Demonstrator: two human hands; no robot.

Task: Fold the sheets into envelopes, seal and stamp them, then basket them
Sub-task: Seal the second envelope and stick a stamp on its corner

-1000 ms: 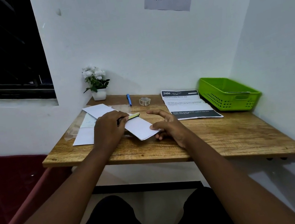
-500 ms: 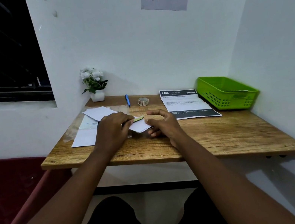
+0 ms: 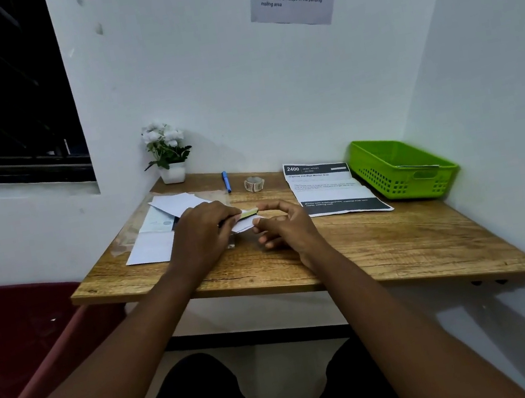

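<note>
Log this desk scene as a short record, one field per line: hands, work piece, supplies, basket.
left hand: left hand grips a yellow-green stick over the white envelope
right hand: right hand pinches the envelope's right edge
paper stack: white sheets on the wooden desk, left of the hands
supplies: blue pen and stamp roll near the back wall
printed sheet: printed sheet lies flat, right of the hands
basket: green basket at the right; contents cannot be told

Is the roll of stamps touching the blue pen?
Apart. The head view shows bare wood between the stamp roll and the blue pen.
</note>
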